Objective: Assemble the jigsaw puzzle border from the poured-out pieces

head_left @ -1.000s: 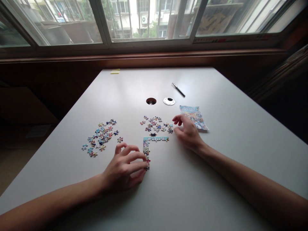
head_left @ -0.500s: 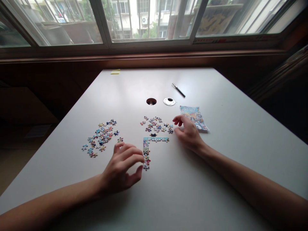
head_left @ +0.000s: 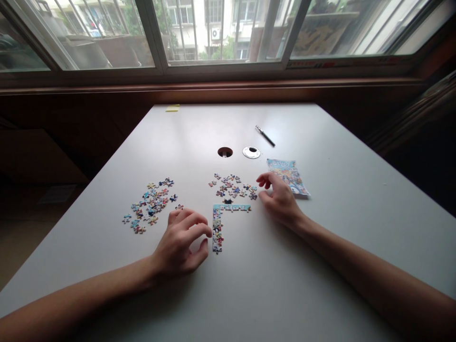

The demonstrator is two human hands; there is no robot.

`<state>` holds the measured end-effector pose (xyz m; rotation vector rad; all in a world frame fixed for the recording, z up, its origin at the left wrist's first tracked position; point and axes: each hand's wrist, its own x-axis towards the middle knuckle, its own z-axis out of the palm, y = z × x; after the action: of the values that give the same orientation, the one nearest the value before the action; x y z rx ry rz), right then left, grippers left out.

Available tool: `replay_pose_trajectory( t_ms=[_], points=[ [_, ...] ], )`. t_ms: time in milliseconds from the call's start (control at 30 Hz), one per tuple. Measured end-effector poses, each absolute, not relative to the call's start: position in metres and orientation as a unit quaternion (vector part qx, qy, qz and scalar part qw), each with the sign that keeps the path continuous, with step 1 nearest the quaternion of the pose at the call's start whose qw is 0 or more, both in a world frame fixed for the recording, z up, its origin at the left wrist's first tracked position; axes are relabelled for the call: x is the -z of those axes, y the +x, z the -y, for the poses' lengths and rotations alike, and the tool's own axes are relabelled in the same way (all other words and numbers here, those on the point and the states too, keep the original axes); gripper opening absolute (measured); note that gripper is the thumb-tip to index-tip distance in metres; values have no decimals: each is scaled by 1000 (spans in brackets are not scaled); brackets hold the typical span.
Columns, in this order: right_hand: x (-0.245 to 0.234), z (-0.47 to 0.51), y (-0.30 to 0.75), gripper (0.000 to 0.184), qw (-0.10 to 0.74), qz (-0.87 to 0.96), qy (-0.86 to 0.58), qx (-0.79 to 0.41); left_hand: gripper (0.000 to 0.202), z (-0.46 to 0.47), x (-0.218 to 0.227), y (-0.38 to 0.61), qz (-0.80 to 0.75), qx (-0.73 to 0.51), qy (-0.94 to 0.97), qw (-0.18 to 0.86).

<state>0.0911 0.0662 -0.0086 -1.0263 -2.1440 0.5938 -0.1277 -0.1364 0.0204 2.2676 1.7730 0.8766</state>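
Joined jigsaw pieces form an L-shaped corner (head_left: 217, 228), with a light blue strip along its top. Just left of its upright side is my left hand (head_left: 183, 242), fingers curled and apart, with nothing seen between them. My right hand (head_left: 278, 194) rests beyond the strip's right end, thumb and fingers parted and holding nothing visible; it partly covers a printed picture sheet (head_left: 290, 173). Loose puzzle pieces (head_left: 233, 185) lie above the strip, with one dark piece (head_left: 228, 201) close to its upper edge. A larger pile of pieces (head_left: 151, 204) spreads out left of my left hand.
On the white table (head_left: 256, 294) a black pen (head_left: 265, 136) lies toward the back. Nearer are a round cable hole (head_left: 225, 152) and its loose silver cover (head_left: 251, 152). A yellow sticky note (head_left: 173, 108) is at the far left edge, below the window (head_left: 221, 64).
My left hand has drawn slightly left, away from the joined pieces. My right hand stays nearly where it was. The whole view has shifted a little.
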Motion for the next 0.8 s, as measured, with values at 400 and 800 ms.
replay_pose_trajectory(
  t_ms=[400, 800],
  points=[
    [8, -66, 91, 29, 339, 824, -392, -230, 16, 137, -3, -123, -500, -320, 805, -3],
    [10, -67, 92, 31, 336, 825, -392, -229, 18, 138, -4, -122, -515, -319, 796, -6]
  ],
)
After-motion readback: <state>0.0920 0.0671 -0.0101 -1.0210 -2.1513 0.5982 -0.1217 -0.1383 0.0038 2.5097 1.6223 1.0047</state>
